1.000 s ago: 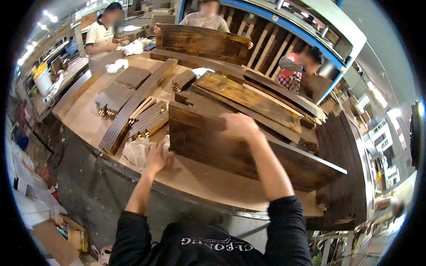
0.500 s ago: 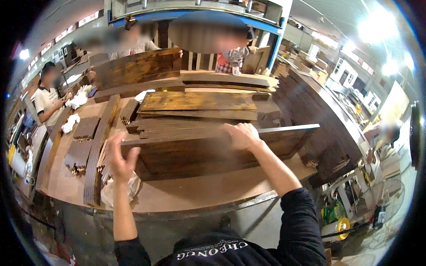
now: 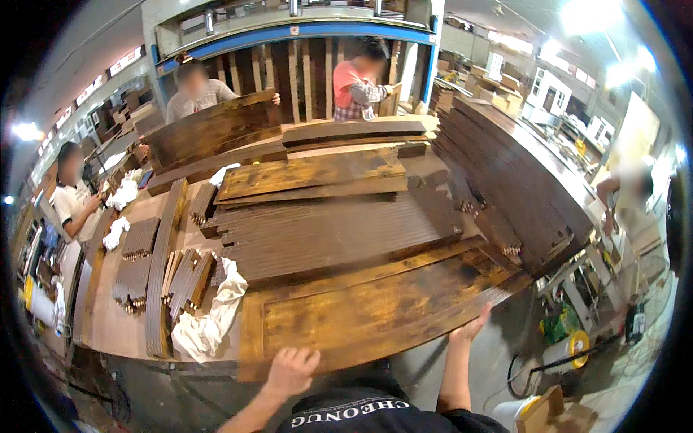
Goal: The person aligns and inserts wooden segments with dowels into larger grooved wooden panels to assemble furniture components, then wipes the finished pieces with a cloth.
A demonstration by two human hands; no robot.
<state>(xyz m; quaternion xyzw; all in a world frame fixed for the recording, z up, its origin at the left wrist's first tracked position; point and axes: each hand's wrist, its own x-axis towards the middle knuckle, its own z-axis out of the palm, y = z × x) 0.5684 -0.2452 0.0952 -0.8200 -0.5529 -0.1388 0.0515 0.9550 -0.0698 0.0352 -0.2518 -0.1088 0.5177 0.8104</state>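
A long brown-stained wooden panel (image 3: 361, 307) with a raised frame lies tilted across the near side of the table, its front edge jutting toward me. My left hand (image 3: 294, 371) is closed over the near edge, towards the left corner. My right hand (image 3: 471, 326) grips that same edge farther right, partly from beneath, so some of its fingers are hidden. Just beyond the panel lies a wide stack of dark grooved boards (image 3: 339, 231). A crumpled cream cloth (image 3: 213, 321) rests by the panel's left end, beside short wooden strips (image 3: 189, 283).
Another stained panel (image 3: 310, 175) lies on boards behind the stack. A tall pile of dark boards (image 3: 512, 180) borders the right side. Across the table one person holds an upright panel (image 3: 213, 133); other people stand around. A yellow-and-white bucket (image 3: 567, 351) is on the floor at right.
The panel has gone from standing on its long edge to lying nearly flat, face up and closer to me. Both hands have come down to its near edge; the left now holds it.
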